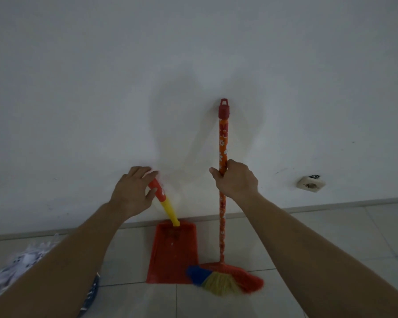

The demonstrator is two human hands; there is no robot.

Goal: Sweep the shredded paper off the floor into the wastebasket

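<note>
Nearest the camera, at the lower left edge, a heap of shredded paper (16, 269) lies on the tiled floor (308, 237): white strips with dark printed marks, partly hidden behind the left forearm. A dark curved rim beside it, under that forearm, is too little seen to identify.

Centre, on the floor: the broom head (225, 280), with bristles in blue, straw-yellow and red bands, touches the tiles just beside the lower right corner of the red dustpan (172, 255). The dustpan stands on its front edge, its flat blade towards the viewer, its back against the base of the wall.

Middle distance: the right hand (236, 180) is wrapped round the broom handle (223, 143) (orange, with a white-and-red flower print, ending in a red hanging cap), which stands nearly upright against the white wall (193, 53). The left hand (132, 191) is at the red grip of the dustpan handle (164, 203), yellow lower down; thumb and fingers spread on either side of the grip, not yet closed round it.

Farthest: a white wall socket (311, 183) low on the right.
</note>
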